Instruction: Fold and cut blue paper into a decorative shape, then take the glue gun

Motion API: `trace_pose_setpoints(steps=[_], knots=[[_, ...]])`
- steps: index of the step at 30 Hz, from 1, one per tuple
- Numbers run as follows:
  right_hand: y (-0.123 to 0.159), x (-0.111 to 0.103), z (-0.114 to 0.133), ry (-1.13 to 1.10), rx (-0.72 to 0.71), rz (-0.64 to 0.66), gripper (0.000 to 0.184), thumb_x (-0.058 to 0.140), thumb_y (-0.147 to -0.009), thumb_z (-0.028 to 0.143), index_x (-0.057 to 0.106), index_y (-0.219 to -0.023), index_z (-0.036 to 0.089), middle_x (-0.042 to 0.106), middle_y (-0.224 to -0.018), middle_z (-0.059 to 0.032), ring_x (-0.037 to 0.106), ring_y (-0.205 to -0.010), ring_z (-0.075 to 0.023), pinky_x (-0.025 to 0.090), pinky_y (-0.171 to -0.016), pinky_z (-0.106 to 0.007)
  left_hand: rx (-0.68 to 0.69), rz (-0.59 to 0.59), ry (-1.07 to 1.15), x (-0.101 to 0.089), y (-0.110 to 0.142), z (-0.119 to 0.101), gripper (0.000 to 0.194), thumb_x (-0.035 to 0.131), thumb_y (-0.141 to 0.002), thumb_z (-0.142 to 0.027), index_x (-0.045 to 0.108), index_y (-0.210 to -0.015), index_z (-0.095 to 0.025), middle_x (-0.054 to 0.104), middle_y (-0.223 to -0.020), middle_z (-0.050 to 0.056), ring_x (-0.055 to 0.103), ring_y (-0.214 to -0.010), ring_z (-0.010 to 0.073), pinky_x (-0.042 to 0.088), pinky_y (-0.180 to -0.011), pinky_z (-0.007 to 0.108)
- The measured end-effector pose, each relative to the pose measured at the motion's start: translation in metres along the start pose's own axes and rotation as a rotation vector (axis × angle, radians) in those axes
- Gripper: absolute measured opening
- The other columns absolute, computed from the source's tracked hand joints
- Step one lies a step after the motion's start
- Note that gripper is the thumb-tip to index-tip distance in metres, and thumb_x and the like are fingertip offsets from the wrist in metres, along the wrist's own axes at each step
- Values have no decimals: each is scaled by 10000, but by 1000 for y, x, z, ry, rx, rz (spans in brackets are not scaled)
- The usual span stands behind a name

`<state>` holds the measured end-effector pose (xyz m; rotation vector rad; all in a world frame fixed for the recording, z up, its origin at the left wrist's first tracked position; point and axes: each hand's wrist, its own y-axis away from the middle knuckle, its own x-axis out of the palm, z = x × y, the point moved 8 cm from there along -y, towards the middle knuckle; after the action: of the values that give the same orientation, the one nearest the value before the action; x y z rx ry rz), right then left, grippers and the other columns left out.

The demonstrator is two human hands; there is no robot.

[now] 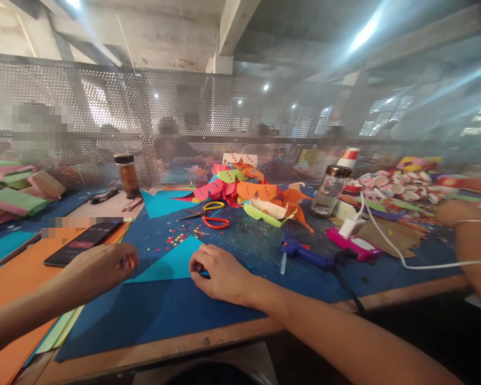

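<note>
A sheet of blue paper [170,262], triangular in its visible shape, lies on the dark blue table mat in front of me. My right hand [222,272] rests at its right end, fingers curled and thumb low, covering that part of the sheet. Near the left corner of the paper is my left hand [114,262], its fingers bent inward with nothing visible in them. Just beyond the sheet are small coloured paper bits [176,238] and scissors [212,214] with yellow and red handles. Another blue paper piece [164,203] lies farther back.
Coloured paper masks [240,187] are heaped at the back. To the right are a blue glue gun [304,251], a pink power strip [355,245] with a white cable, and a glass jar [331,192]. A phone [84,243] lies on orange sheets [8,305] at left. Another person's arm [475,246] reaches in.
</note>
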<state>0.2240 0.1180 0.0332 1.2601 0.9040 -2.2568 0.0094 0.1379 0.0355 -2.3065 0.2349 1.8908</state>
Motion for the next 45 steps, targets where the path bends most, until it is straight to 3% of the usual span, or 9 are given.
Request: trace_pose_setpoints(steps=[5,8,12,17,20,28,37,45], knots=[[0,-1,2,13,-2,22,38,629,-826,157,628,-853,184,623,-876,-19,564,-833,-162,441,-777,-277,380,-15,250,11,1,-62,148,534,-845,-244,679,-868,-244,690,-861,-2,635,-806,176,447,-740,274],[0,-1,3,8,-8,30,57,674,-838,203,629,-863,180,629,-888,-20,568,-848,-162,443,-790,-280,432,23,332,23,-4,-77,98,576,-865,-258,670,-874,-232,672,-863,-7,628,-800,167,454,-751,275],[-1,-1,1,-9,6,39,103,716,-843,236,630,-846,181,633,-882,-17,575,-847,-161,442,-770,-272,441,19,394,33,-9,-76,101,572,-884,-212,660,-839,-228,658,-859,-13,624,-801,160,455,-734,269],[-2,-2,3,10,-24,66,68,688,-884,232,643,-883,181,640,-915,-26,579,-873,-162,448,-792,-276,643,-109,324,32,0,-78,174,488,-956,-175,645,-906,-233,644,-919,4,617,-870,161,453,-778,278],[-1,-2,8,100,-51,68,78,661,-913,253,651,-922,176,645,-957,-44,577,-920,-180,449,-829,-299,695,-140,301,32,4,-79,153,500,-966,-189,645,-968,-237,650,-970,18,618,-906,169,463,-812,290],[0,0,15,272,-150,41,104,635,-941,269,653,-938,167,673,-967,-52,591,-924,-194,432,-832,-322,723,-213,283,30,5,-81,166,494,-972,-181,654,-963,-228,651,-935,24,628,-862,162,495,-769,285],[0,-3,14,237,-131,56,150,660,-921,306,668,-944,158,677,-982,-50,596,-919,-191,436,-826,-307,755,-289,207,29,9,-86,186,481,-963,-156,641,-896,-221,657,-869,16,615,-802,156,468,-742,269],[0,-3,12,197,-122,70,106,645,-931,269,680,-916,171,670,-940,-43,588,-907,-178,432,-840,-300,722,-234,241,29,10,-85,178,474,-971,-186,631,-900,-231,642,-862,14,613,-807,162,468,-734,276]])
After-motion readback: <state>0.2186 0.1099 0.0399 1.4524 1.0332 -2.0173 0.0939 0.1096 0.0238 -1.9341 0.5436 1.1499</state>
